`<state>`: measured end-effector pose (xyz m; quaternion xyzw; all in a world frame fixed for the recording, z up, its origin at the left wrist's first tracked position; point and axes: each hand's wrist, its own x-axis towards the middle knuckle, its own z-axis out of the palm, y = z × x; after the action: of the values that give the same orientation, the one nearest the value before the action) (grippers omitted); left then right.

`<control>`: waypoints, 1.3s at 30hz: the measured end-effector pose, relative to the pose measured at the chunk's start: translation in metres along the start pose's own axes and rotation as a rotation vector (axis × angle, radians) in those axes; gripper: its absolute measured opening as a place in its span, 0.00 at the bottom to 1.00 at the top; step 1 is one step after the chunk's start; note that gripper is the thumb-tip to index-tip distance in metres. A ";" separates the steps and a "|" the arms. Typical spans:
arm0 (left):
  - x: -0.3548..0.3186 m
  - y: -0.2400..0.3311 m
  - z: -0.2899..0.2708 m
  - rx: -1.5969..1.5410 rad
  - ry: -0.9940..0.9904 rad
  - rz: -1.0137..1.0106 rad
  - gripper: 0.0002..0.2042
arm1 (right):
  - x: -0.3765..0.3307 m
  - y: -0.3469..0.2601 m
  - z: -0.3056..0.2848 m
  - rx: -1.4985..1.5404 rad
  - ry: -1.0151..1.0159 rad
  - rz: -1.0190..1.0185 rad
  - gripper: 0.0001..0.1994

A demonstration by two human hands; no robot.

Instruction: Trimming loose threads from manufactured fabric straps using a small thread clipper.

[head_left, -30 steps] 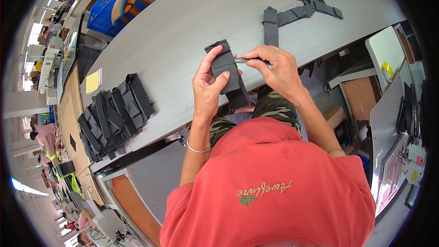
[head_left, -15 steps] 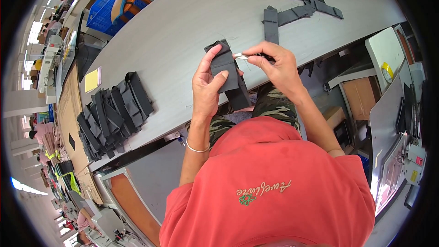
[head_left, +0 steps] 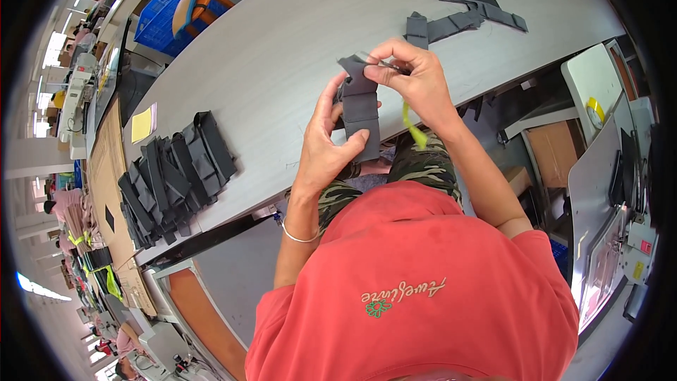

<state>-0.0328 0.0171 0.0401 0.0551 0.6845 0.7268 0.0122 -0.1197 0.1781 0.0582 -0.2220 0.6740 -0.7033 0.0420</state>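
My left hand (head_left: pixel 326 144) grips a dark grey folded fabric strip (head_left: pixel 361 107), its thumb on the front face and its fingers behind. The strip hangs upright over the table's near edge, with stitched seams running across it. At the strip's upper end, my right hand (head_left: pixel 416 81) is closed on a small slim tool, by its look thread snips (head_left: pixel 397 68), mostly covered by the fingers. Its pale tip lies against the strip's top. Below this hand dangles a yellow-green ribbon (head_left: pixel 415 129); where it is fastened is hidden.
A pile of similar dark strips (head_left: pixel 176 176) lies on the grey table (head_left: pixel 282 56) at left, by a yellow pad (head_left: pixel 143 123). Several more strips (head_left: pixel 455 23) rest at the far right. Beyond the table stands a blue crate (head_left: pixel 162 17). Cardboard boxes (head_left: pixel 553 152) sit at right.
My right hand has moved up and left to the strip's top end. The strip has turned more upright, and the yellow-green ribbon has swung into view.
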 end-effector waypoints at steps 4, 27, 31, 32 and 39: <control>0.003 0.006 -0.005 -0.021 -0.028 -0.078 0.30 | 0.001 0.008 0.006 0.138 0.024 0.033 0.03; 0.006 -0.005 0.001 -0.335 0.453 -0.142 0.10 | -0.022 0.013 0.014 -0.145 -0.182 -0.142 0.13; 0.004 -0.017 -0.009 -0.207 0.425 -0.086 0.11 | -0.022 0.004 0.008 -0.123 -0.249 -0.090 0.13; 0.003 -0.015 -0.009 -0.175 0.438 -0.082 0.11 | -0.021 -0.001 0.006 -0.123 -0.266 -0.048 0.13; 0.001 -0.013 -0.012 -0.045 0.424 -0.105 0.13 | -0.006 -0.007 -0.013 -0.773 -0.163 -0.493 0.12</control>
<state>-0.0353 0.0066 0.0261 -0.1349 0.6575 0.7355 -0.0929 -0.1175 0.1928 0.0634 -0.4296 0.8083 -0.3697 -0.1593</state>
